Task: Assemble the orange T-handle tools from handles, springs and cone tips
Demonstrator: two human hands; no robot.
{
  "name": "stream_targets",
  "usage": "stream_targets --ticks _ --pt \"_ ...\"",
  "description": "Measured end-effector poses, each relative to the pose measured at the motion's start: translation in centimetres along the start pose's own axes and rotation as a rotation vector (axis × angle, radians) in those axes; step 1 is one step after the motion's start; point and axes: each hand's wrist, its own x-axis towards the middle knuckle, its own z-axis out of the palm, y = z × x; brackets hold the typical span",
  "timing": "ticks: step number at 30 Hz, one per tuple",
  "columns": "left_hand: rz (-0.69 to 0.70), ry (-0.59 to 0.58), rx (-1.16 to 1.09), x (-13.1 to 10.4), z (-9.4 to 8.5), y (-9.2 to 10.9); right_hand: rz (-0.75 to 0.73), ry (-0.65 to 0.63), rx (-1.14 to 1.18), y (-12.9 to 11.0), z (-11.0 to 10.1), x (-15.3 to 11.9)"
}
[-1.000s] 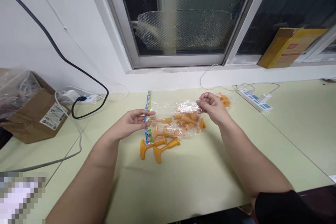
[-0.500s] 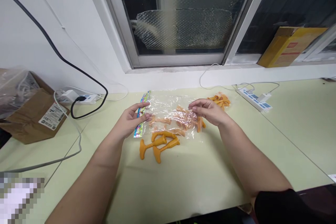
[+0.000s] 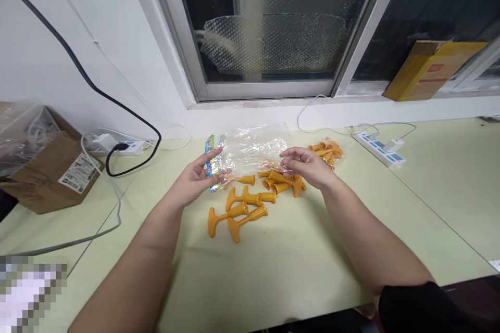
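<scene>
A clear plastic bag [image 3: 253, 148] with a colourful printed strip [image 3: 213, 158] along its left end is stretched between my hands. My left hand [image 3: 195, 177] has its thumb and fingers closed on the strip end. My right hand [image 3: 307, 165] pinches the opposite end, its fingertips partly behind the film. Below the bag several orange T-shaped plastic handles [image 3: 238, 213] lie loose on the table. More orange handles [image 3: 283, 182] lie in a heap beside and under my right fingers, some partly covered by the film.
Another cluster of orange pieces [image 3: 330, 150] lies behind my right hand. Power strips [image 3: 378, 148] with cables sit along the wall. At left stands an open cardboard box [image 3: 54, 166] beside a black cable [image 3: 125, 109]. A yellow carton [image 3: 433, 70] leans on the window ledge.
The bag has swung up and away toward the window, uncovering orange handles that lay beneath its film. Both hands have stayed nearly in place.
</scene>
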Motion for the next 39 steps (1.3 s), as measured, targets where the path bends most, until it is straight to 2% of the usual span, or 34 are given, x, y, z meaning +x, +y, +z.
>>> stream_targets --ticks 5,8,11,15,18,21,24,26,28,30,34,37,39 --pt "-0.019 -0.056 -0.019 -0.1 -0.6 0.2 -0.041 0.086 -0.122 0.7 -0.7 0.5" --pt "-0.012 -0.078 -0.046 -0.2 -0.7 0.2 -0.051 0.091 -0.162 0.8 -1.2 0.6" --pt "0.001 -0.1 -0.059 -0.3 -0.6 0.4 -0.028 0.046 -0.187 0.7 -1.6 0.5" --pt "-0.026 -0.135 -0.084 -0.4 -0.6 0.6 0.048 -0.08 -0.212 0.3 -1.9 0.0" --pt "-0.062 -0.083 -0.116 -0.1 -0.8 0.4 0.085 -0.144 -0.233 -0.3 -1.8 -0.3" --pt "-0.074 0.039 -0.133 0.4 -1.3 -0.1 0.059 -0.16 -0.265 -0.8 -1.8 -0.6" --pt "-0.051 0.123 -0.166 0.7 -2.0 -0.6 0.042 -0.285 -0.252 -1.3 -2.0 -0.8" --pt "-0.08 0.043 -0.177 0.7 -2.2 -0.6 0.052 -0.415 -0.23 -1.4 -1.9 -1.0" --pt "-0.132 -0.128 -0.152 0.4 -2.0 -0.3 0.055 -0.529 -0.219 -1.5 -1.5 -1.1" --pt "-0.155 -0.281 -0.091 0.0 -1.0 0.1 0.037 -0.612 -0.211 -1.5 -0.8 -1.2" --pt "-0.158 -0.438 -0.032 -0.8 1.7 0.7 -0.02 -0.74 -0.224 -1.7 0.8 -1.5" --pt "-0.185 -0.477 -0.063 -0.9 2.6 0.6 -0.03 -0.752 -0.233 -1.7 1.0 -1.7" --pt "-0.211 -0.467 -0.092 -0.8 2.3 0.3 -0.033 -0.673 -0.199 -1.5 0.7 -1.7"
